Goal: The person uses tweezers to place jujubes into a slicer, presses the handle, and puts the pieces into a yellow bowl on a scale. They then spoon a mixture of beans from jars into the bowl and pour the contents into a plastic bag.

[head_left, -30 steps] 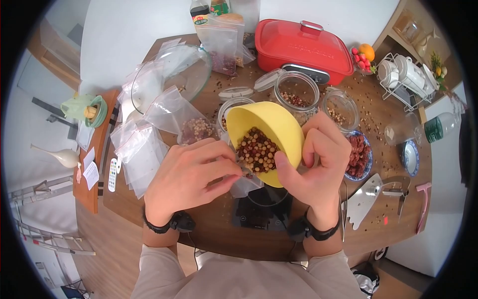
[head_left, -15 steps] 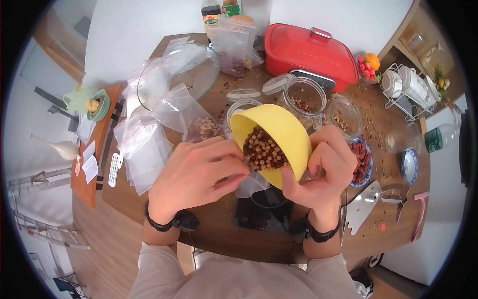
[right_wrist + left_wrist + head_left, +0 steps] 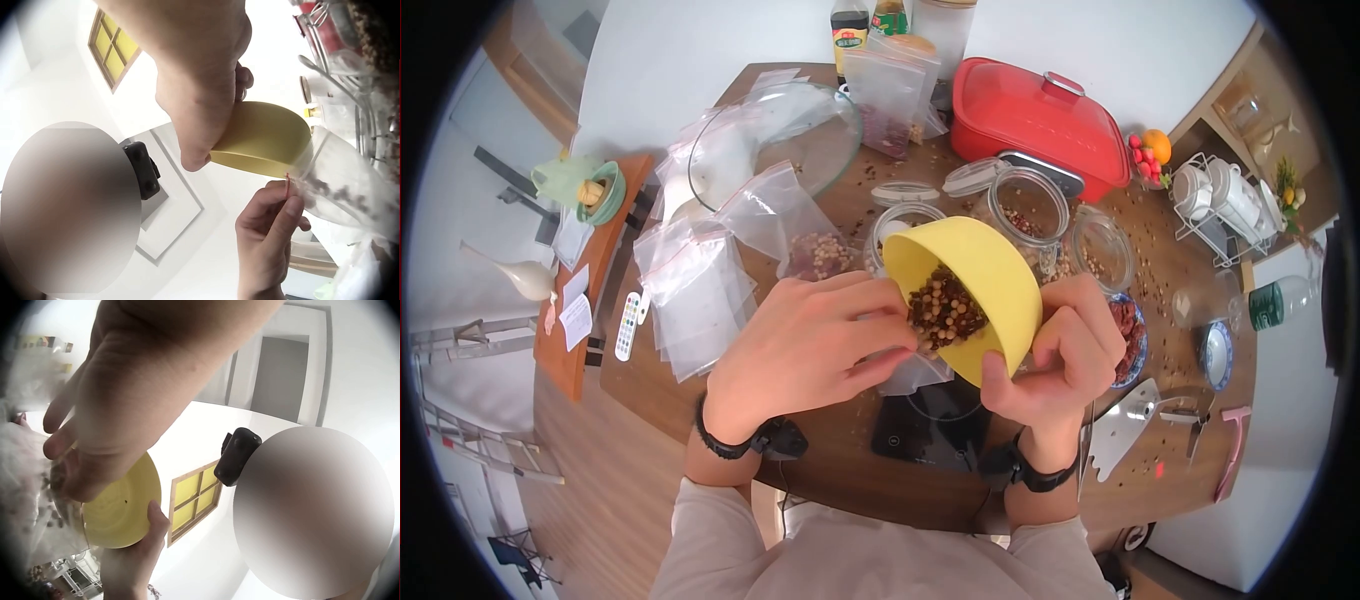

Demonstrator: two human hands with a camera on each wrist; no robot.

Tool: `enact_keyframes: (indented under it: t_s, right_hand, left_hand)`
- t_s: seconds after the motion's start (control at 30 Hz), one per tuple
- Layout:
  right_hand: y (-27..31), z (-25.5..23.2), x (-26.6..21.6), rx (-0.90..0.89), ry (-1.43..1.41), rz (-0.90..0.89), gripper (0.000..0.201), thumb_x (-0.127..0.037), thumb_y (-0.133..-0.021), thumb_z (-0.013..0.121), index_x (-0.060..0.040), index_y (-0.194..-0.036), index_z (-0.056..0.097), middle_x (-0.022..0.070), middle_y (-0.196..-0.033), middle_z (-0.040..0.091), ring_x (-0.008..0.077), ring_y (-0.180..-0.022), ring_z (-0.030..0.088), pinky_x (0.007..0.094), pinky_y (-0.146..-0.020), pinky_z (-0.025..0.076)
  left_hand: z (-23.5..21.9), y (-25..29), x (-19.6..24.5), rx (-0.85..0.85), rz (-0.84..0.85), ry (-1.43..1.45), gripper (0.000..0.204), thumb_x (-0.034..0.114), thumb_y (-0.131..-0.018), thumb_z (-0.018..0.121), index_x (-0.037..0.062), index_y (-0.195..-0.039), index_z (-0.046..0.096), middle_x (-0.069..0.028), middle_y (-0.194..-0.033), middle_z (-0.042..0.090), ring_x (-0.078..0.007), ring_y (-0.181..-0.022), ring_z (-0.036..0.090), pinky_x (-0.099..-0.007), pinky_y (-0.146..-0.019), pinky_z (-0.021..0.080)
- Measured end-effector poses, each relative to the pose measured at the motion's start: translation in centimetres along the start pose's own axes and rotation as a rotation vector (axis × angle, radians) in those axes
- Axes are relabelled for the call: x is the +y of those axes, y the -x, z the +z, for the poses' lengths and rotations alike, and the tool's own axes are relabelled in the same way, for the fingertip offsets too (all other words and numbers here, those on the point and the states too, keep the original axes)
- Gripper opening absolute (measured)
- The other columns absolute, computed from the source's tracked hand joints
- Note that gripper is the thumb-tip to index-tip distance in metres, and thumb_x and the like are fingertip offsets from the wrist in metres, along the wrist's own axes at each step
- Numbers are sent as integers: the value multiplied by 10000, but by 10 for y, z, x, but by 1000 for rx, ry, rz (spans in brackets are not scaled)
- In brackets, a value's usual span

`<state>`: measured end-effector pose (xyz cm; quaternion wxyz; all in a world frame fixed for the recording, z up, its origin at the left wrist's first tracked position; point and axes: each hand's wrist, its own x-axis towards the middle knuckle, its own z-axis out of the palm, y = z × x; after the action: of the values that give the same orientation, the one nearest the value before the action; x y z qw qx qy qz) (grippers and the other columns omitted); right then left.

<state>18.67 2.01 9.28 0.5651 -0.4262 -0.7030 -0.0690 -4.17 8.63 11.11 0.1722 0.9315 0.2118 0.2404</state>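
My right hand [image 3: 1065,355] grips the yellow bowl [image 3: 985,265] by its right side, thumb at the near rim, and holds it tilted to the left. Round tan and dark red bean-like pieces [image 3: 945,308] lie bunched toward its lower side. At that rim my left hand [image 3: 810,345] pinches the red-edged mouth of a clear zip bag [image 3: 344,178]. The right wrist view shows the rim inside the bag's mouth, with dark pieces in the bag. From the head view my left hand hides most of this bag; its lower part [image 3: 918,375] hangs over the black cooktop [image 3: 930,435].
Flat zip bags [image 3: 700,305], a filled bag [image 3: 820,255] and a glass lid [image 3: 840,165] lie left. Behind stand glass jars [image 3: 1028,205] and a red cooker [image 3: 1040,125]. A bowl of dark red pieces [image 3: 1128,325], a spatula [image 3: 1122,435] and scattered pieces lie right.
The view has shifted, so the table's things sit farther right and lower. The pieces in the bowl look fewer than a second ago. Both hands keep their holds.
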Motion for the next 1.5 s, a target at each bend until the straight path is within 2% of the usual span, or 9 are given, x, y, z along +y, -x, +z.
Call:
enact_keyframes:
  t_s: [0.47, 0.57, 0.77, 0.87, 1.17, 1.27, 1.37, 1.47, 1.5]
  right_hand:
    - [3, 4, -5, 61, 93, -89, 511, -255, -636, 834, -81, -597, 355, 119, -730, 582, 208, -551, 523, 254, -488, 395]
    - [9, 6, -7, 70, 172, -74, 531, -411, -739, 762, -92, -613, 357, 135, -731, 613, 202, -581, 499, 287, -524, 360]
    - [12, 11, -8, 102, 182, -141, 513, -403, -736, 761, -88, -629, 371, 149, -746, 626, 210, -560, 513, 290, -516, 393]
    - [7, 9, -12, 81, 141, -156, 436, -253, -644, 825, -85, -621, 423, 131, -802, 656, 217, -553, 592, 274, -489, 480]
    - [15, 9, -17, 109, 207, -143, 420, -297, -687, 860, -64, -691, 511, 139, -865, 685, 243, -663, 646, 310, -583, 541]
    - [13, 14, -16, 87, 221, -186, 307, -179, -701, 746, -77, -722, 457, 147, -829, 654, 215, -611, 557, 284, -548, 435]
    - [14, 15, -14, 60, 189, -207, 271, -105, -658, 729, -78, -732, 470, 141, -830, 657, 216, -615, 572, 282, -552, 451]
    - [11, 16, -20, 132, 289, -173, 276, -95, -652, 731, -75, -736, 469, 137, -826, 660, 216, -613, 574, 283, -551, 453]
    - [11, 15, -18, 112, 265, -165, 316, -135, -655, 777, -73, -726, 474, 138, -828, 666, 225, -623, 601, 287, -555, 478]
  left_hand:
    - [0, 4, -2, -6, -5, -16, 141, 150, -768, 780, 167, -887, 708, 47, -943, 649, -185, -838, 650, -340, -632, 509]
    - [-1, 4, -2, -5, 1, -30, 140, 161, -775, 777, 169, -898, 711, 48, -976, 661, -182, -854, 656, -339, -632, 511]
    - [0, 5, -3, 10, 15, -60, 85, 175, -831, 718, 154, -886, 658, 32, -931, 591, -171, -888, 642, -344, -624, 518]
    - [-1, 5, -3, 17, 9, -68, 69, 179, -838, 711, 154, -870, 655, 35, -935, 593, -167, -887, 640, -341, -621, 517]
    - [-4, 7, -3, 17, 18, -117, 51, 187, -850, 698, 159, -870, 661, 43, -940, 597, -157, -897, 642, -327, -612, 516]
    - [-5, 6, -3, 33, 21, -120, 61, 188, -847, 703, 158, -875, 659, 34, -912, 598, -160, -886, 643, -327, -604, 516]
    - [-3, 6, -3, 74, 12, -113, 74, 184, -842, 711, 153, -877, 654, 25, -892, 602, -168, -869, 646, -331, -597, 517]
    - [-4, 7, -4, 66, 12, -121, 83, 177, -837, 715, 147, -877, 648, 21, -898, 605, -176, -856, 648, -335, -597, 519]
    - [-4, 8, -5, 55, 14, -127, 86, 174, -836, 716, 144, -877, 646, 20, -904, 605, -179, -852, 648, -336, -598, 520]
